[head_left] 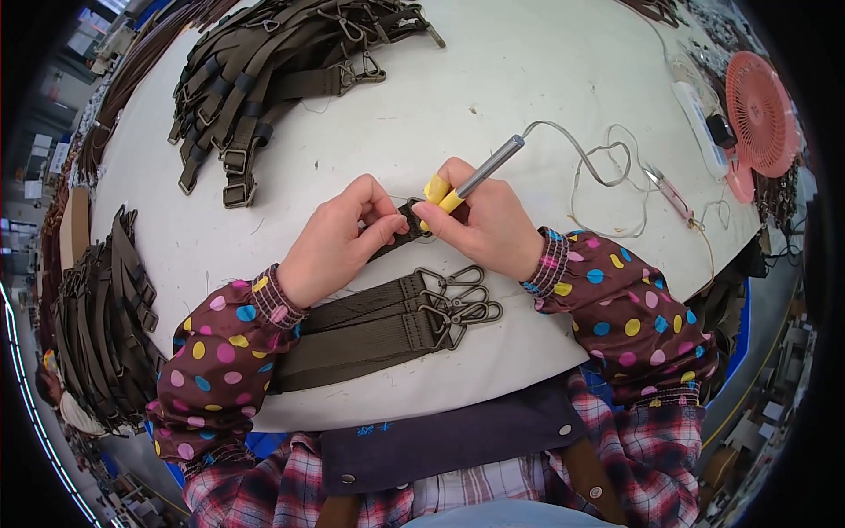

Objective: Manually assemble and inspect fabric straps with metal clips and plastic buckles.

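Pinched in my left hand is the end of a dark olive webbing strap, just above the white tabletop. My right hand grips a corded pen-shaped tool with a silver body and a yellow lower part. Its tip comes down at the strap end, beside my left fingertips; whether it touches the webbing I cannot tell. A yellow wrap covers a finger of that hand. Closer to me, several finished-looking straps lie side by side, their metal snap hooks pointing right.
A heap of similar straps with buckles covers the far left. More straps hang over the left edge. Rightward lie the tool's grey cord, thread snips, a white power strip and a pink fan.
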A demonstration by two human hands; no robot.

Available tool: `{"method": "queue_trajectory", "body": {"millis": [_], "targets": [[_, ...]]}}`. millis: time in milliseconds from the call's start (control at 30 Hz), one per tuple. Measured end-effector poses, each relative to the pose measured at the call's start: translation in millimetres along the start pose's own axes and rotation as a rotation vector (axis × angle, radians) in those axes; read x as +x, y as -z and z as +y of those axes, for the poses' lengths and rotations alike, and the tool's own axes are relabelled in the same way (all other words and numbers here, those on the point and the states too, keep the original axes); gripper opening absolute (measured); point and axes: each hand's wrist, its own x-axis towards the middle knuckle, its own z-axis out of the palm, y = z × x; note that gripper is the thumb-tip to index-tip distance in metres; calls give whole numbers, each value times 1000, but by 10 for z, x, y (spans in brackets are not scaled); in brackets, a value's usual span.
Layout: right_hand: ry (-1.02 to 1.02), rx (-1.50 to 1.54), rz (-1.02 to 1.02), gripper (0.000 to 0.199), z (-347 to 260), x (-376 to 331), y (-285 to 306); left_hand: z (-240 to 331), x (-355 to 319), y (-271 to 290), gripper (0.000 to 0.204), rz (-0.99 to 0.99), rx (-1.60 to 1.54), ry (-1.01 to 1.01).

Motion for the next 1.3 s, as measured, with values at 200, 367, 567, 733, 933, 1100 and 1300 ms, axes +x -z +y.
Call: {"method": "queue_trajectory", "body": {"millis": [200, 367, 567, 733, 933, 1100, 1300], "targets": [[-3, -16, 2, 27, -13, 1, -1, -11, 3, -2, 13, 0, -10, -9], [-30, -21, -29, 21, -17, -9, 25, 90, 4, 84, 15, -48, 18, 45], [-36, 91, -39, 19, -30, -1, 0, 161, 3, 153, 23, -168, 516, -198], [-48, 64, -59, 20, -20, 7, -11, 109, 60, 188, 16, -229, 494, -179], [2, 67, -9, 26, 12, 8, -39, 176, 50, 188, 12, -193, 362, -93], [-47, 97, -31, 23, -36, 11, -1, 120, 72, 307, 10, -377, 467, -207], [-108, 205, -55, 19, -27, 11, 13, 228, 22, 570, 14, -485, 655, -42]]}}
